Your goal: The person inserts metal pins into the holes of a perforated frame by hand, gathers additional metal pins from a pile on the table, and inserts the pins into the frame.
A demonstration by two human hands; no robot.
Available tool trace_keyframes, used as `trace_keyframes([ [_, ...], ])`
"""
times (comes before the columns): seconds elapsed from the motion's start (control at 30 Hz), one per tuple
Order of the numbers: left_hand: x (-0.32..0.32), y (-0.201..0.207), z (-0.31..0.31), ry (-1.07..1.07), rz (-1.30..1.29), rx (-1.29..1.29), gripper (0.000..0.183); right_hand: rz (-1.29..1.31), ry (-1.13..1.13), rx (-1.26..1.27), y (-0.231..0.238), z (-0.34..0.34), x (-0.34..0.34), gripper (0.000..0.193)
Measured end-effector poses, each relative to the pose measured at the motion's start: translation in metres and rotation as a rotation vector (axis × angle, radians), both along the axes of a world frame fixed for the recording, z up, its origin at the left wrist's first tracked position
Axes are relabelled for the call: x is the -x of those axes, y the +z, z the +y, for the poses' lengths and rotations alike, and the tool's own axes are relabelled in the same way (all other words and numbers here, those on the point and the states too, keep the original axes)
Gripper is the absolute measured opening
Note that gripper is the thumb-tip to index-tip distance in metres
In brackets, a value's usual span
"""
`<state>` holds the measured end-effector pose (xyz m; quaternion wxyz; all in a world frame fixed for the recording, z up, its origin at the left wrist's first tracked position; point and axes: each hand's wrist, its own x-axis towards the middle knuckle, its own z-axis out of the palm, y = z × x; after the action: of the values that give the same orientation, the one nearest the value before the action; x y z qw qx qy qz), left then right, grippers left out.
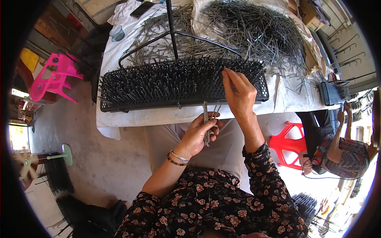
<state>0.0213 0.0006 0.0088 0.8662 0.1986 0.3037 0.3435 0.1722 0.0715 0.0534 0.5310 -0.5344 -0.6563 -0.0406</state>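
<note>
A long black perforated rack [262, 96] lies along the table's near edge, its holes packed with upright thin dark metal rods [158, 81]. In front of it, my left hand [200, 133] is closed around a small bundle of thin grey metal rods [206, 119], which stick out above and below the fingers. My right hand [241, 93] is over the right part of the rack, thumb and fingertips pinched among the standing rods. Whatever is between those fingertips is too small to make out. A black wire frame [173, 37] rises from the rack's back.
Loose metal rods [254, 29] are heaped on the white-covered table [285, 93]. A glass [116, 33] and a phone [142, 8] are at the far left. Pink chair [59, 75] and green fan [66, 154] stand left; a red stool [287, 144] and another person [337, 154] are right.
</note>
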Motion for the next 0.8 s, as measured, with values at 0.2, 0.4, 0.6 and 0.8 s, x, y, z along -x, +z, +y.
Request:
trace_keyframes([
  [0.2, 0.001, 0.001, -0.002, 0.029, -0.011, 0.029, 0.024, 0.108, 0.006, 0.073, 0.003, -0.003, 0.002, 0.011],
  [0.4, 0.001, 0.004, -0.004, 0.034, -0.018, 0.032, 0.023, -0.019, -0.061, -0.023, -0.006, 0.001, 0.000, 0.013],
  [0.6, 0.002, 0.001, -0.005, 0.021, -0.003, 0.023, 0.021, 0.055, -0.021, 0.037, -0.003, -0.002, 0.001, 0.013],
  [0.8, 0.002, 0.002, -0.005, 0.003, 0.017, 0.019, 0.019, -0.080, -0.071, 0.022, -0.007, 0.000, -0.002, 0.014],
])
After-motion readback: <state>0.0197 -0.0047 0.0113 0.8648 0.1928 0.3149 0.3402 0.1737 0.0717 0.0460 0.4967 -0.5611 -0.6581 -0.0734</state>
